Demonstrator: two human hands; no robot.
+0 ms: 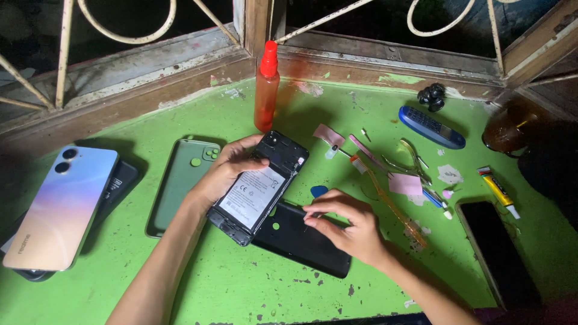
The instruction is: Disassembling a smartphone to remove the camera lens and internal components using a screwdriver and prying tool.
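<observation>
A: Opened phone (257, 188), back off, battery (253, 195) showing. Lies tilted on the green table (241, 283), lower end resting over the black back cover (301, 238).

B: Hands?

A: Left hand (226, 171) curled on the phone's upper left edge, fingers closed on the frame, steadying it. Right hand (343, 225) sits on the cover, fingertips pinched together on something small; too small to tell what.

B: Risks from here?

A: My read: the phone is propped, not flat. Press on its lower end and it could rock or slide off the cover. If the pinched item is a screw or bit, it could drop and vanish among the paint chips.

B: Anything crowding?

A: Red bottle (265, 90) stands upright just behind the phone; a backward nudge of the left hand could tip it toward the open board. Tweezers (412, 159) and pink scraps (404, 184) lie right of the hand, apart. Green case (180, 183) left, touching nothing in use.
</observation>
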